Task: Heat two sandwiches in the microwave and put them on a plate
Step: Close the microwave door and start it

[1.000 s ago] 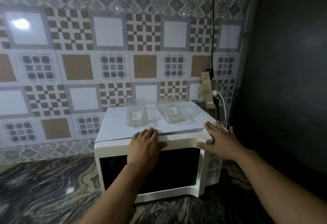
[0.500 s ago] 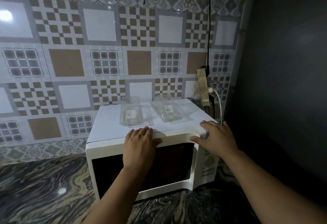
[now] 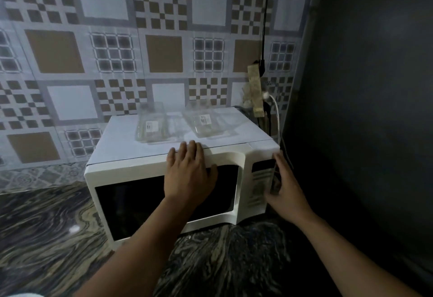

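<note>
Sandwich packs, two clear ones, left [image 3: 151,124] and right [image 3: 204,121], are lying side by side on top of the white microwave [image 3: 164,156], long axes running back toward the tiled wall. The left hand [image 3: 188,175] is pressing flat, fingers spread, over the door's upper edge, directly in front of and below both packs, so likely the nearer reach. The right hand [image 3: 284,191] is cupping the right front corner by the control panel [image 3: 260,179], fingers loosely apart, holding nothing.

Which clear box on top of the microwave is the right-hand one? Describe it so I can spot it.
Find the white microwave on the marbled counter. Two clear plastic boxes sit on top; the right-hand box is nearer the hanging power strip and lies skewed.
</note>
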